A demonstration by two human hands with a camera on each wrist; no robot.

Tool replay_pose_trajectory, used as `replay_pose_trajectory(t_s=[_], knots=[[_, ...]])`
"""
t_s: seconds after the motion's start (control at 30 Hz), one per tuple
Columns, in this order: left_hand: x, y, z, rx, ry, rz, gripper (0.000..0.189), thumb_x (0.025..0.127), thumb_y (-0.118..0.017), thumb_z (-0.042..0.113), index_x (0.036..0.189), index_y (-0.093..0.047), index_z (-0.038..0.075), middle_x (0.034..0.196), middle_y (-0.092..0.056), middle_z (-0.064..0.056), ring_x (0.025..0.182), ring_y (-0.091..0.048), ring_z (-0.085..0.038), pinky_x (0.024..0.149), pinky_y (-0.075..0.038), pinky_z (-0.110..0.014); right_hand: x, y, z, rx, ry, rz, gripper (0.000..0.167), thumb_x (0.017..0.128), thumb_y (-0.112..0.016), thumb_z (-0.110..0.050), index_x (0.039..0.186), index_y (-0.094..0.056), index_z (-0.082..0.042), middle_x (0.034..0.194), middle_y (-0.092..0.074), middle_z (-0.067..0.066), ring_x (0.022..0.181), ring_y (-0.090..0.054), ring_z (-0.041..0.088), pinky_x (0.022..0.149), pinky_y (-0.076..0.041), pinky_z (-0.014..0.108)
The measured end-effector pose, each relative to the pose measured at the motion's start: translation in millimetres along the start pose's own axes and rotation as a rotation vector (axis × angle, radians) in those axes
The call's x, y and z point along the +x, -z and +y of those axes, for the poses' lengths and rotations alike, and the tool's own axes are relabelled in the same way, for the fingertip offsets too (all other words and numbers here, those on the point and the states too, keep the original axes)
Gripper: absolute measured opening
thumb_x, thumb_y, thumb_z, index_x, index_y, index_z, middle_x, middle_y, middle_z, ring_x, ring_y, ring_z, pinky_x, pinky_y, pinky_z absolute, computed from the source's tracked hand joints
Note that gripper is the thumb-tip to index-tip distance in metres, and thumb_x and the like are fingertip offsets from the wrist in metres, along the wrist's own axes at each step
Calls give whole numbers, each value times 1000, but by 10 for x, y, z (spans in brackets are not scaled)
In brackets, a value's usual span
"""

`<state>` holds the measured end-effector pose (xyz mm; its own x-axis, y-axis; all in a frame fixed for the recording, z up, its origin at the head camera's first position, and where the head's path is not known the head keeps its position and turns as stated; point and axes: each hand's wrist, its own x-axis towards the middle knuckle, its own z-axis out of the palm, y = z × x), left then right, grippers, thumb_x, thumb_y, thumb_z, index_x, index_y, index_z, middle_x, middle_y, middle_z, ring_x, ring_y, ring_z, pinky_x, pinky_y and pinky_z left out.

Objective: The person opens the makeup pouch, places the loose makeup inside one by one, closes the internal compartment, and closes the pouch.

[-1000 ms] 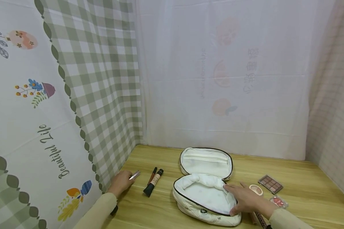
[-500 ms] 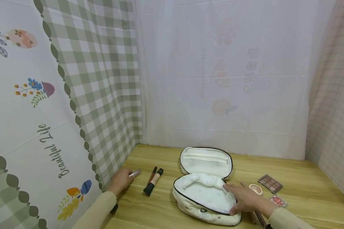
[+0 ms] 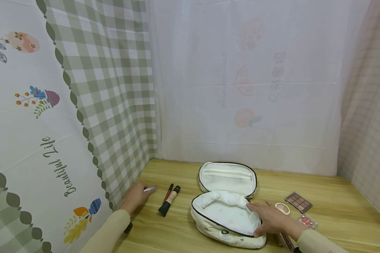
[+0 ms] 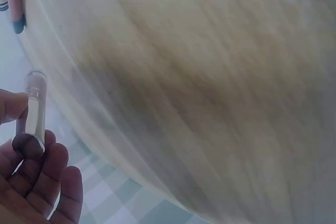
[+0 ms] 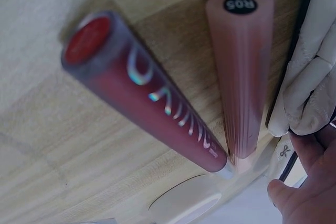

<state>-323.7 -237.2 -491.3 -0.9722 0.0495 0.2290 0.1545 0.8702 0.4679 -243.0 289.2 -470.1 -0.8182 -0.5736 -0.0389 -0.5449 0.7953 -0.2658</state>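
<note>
My left hand (image 3: 135, 196) pinches a small shiny tube (image 3: 150, 189), perhaps lip gloss, above the table's left side. In the left wrist view the tube (image 4: 35, 103) looks partly clear and silvery, with the thumb against its side. A white quilted makeup bag (image 3: 221, 235) with dark piping stands with its lid (image 3: 225, 175) folded back. My right hand (image 3: 270, 219) holds the bag's right rim, thumb toward the front and other fingers over the edge. In the right wrist view the bag's lining (image 5: 315, 87) partly hides the fingertips.
A black-ended cosmetic tube (image 3: 169, 201) and slim dark pencil (image 3: 168, 194) lie left of the bag. To the right are an eyeshadow palette (image 3: 299, 202), round compact (image 3: 282, 209) and clear-cased red compact (image 3: 308, 222). Two lip-gloss tubes, red (image 5: 152, 93) and pink (image 5: 241, 77), lie near my right hand.
My left hand has moved slightly away from me and to the right, carrying the shiny tube. My right hand and the bag have barely moved.
</note>
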Motion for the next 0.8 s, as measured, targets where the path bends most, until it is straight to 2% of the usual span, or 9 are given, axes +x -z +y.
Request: replay_pose_trajectory(t_s=[0.17, 0.3, 0.4, 0.6, 0.8], knots=[[38, 12, 80, 7, -3, 21, 30, 89, -75, 38, 74, -69, 13, 67, -55, 3, 56, -46, -14, 51, -40, -31, -1, 8, -9, 11, -8, -5, 103, 64, -84, -55, 139, -49, 7, 138, -52, 26, 126, -49, 46, 104, -19, 73], [83, 19, 212, -9, -24, 39, 19, 90, -74, 28, 84, -72, 9, 74, -60, 1, 60, -50, -15, 56, -44, -33, 2, 14, -13, 12, -13, -8, 103, 64, -84, -54, 140, -49, 7, 139, -52, 26, 126, -49, 46, 104, -19, 73], [114, 16, 312, -22, -47, 40, 14, 91, -72, 21, 85, -71, 9, 78, -61, -1, 62, -50, -15, 58, -44, -33, 7, 13, -18, 11, -13, -8, 103, 64, -84, -54, 140, -49, 6, 139, -52, 26, 125, -50, 46, 104, -19, 73], [164, -34, 452, -49, -65, 47, 10, 90, -73, 21, 85, -71, 12, 82, -62, -1, 66, -52, -15, 60, -45, -33, 6, 9, -20, 18, -7, -6, 103, 65, -84, -55, 140, -49, 6, 139, -51, 26, 125, -50, 46, 103, -19, 73], [170, -85, 610, -123, -72, 62, 7, 89, -71, 20, 90, -72, 13, 86, -62, -1, 68, -52, -15, 61, -45, -34, -4, 11, -14, 14, -3, -3, 103, 64, -84, -55, 140, -49, 7, 138, -52, 27, 125, -50, 46, 103, -20, 73]])
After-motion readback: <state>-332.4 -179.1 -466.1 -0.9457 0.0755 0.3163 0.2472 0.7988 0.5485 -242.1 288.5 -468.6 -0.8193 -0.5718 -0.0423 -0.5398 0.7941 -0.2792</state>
